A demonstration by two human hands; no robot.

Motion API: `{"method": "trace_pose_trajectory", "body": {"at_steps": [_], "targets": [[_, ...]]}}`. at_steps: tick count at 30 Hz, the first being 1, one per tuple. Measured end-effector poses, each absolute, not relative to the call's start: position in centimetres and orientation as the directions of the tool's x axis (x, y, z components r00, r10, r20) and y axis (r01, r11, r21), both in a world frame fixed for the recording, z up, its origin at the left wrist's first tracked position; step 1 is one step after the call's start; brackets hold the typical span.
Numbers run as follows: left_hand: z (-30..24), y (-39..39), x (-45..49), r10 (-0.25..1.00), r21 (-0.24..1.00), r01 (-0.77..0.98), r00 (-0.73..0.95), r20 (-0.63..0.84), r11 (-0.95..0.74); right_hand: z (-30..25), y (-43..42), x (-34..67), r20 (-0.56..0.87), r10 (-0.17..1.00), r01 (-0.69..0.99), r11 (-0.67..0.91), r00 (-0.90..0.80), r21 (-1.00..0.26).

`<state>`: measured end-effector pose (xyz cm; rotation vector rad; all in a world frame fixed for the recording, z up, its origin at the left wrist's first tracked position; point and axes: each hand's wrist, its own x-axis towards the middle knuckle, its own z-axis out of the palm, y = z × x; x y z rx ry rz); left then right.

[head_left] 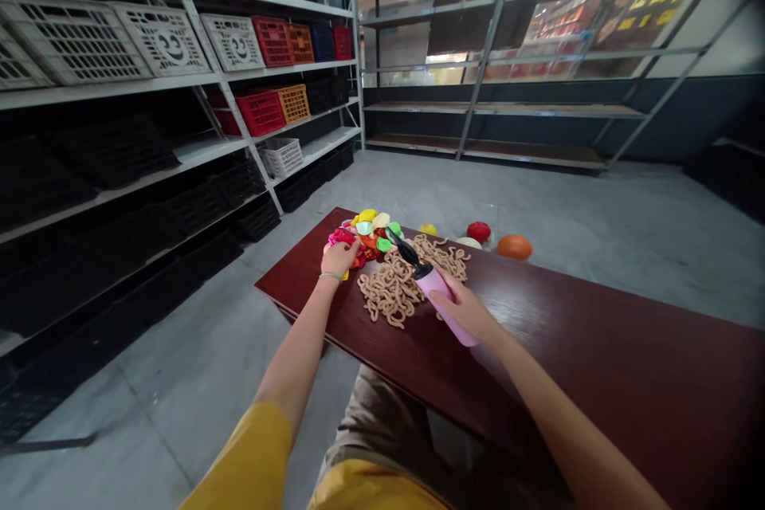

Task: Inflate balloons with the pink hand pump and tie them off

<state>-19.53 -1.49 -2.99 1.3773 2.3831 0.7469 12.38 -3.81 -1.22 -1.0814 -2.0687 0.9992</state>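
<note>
Balloons (366,229) lie on the table (598,327), left of the pump (433,284), before the shelves (538,110).

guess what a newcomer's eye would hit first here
Probably the bright multicoloured heap at the left hand, on the dark red table. Next, the pink pump in the right hand, slanting over a pile of tan, worm-like pieces. A rounded orange object lies on the floor beyond.

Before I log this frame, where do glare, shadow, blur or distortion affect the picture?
Head view: pale glare on the table beside the right hand; head view, left: black crates sunk in shadow; head view, upper right: background smeared behind the metal rack, which leans, likely wide-angle distortion; head view, top-right corner: darkened.
</note>
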Motion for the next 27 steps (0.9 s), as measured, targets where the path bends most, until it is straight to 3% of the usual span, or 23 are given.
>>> {"method": "trace_pose_trajectory", "body": {"at_steps": [7, 14, 17, 19, 22, 24, 27], "targets": [[-3.5, -0.8, -18.1, 0.820, 0.473, 0.719, -0.572, -0.012, 0.509, -0.8, -3.4, 14.7, 0.067, 0.875, 0.468, 0.320, -0.480, -0.824], [-3.4, -2.9, -18.5, 0.784, 0.543, 0.730, -0.590, 0.193, 0.415, -1.2, -2.7, 18.0, 0.177, 0.873, 0.497, 0.413, -0.454, -0.763], [-2.6, -3.5, -17.6, 0.713, 0.670, 0.673, -0.632, 0.304, 0.312, -1.2, -3.0, 19.5, 0.230, 0.868, 0.539, 0.461, -0.441, -0.705], [-1.6, -3.3, -16.1, 0.701, 0.834, 0.537, -0.643, 0.308, 0.126, -1.2, -3.3, 20.5, 0.234, 0.870, 0.582, 0.469, -0.434, -0.665], [0.5, -1.9, -12.3, 0.799, 0.972, 0.117, -0.553, 0.235, -0.205, -1.3, -3.4, 22.0, 0.247, 0.884, 0.640, 0.460, -0.398, -0.616], [1.9, -0.6, -9.0, 0.866, 0.932, -0.168, -0.451, 0.218, -0.322, -1.5, -3.3, 22.9, 0.286, 0.892, 0.668, 0.451, -0.349, -0.592], [2.8, 1.4, -3.7, 0.922, 0.816, -0.467, -0.334, 0.194, -0.341, -2.0, -3.1, 24.2, 0.357, 0.890, 0.700, 0.446, -0.282, -0.559]]}}
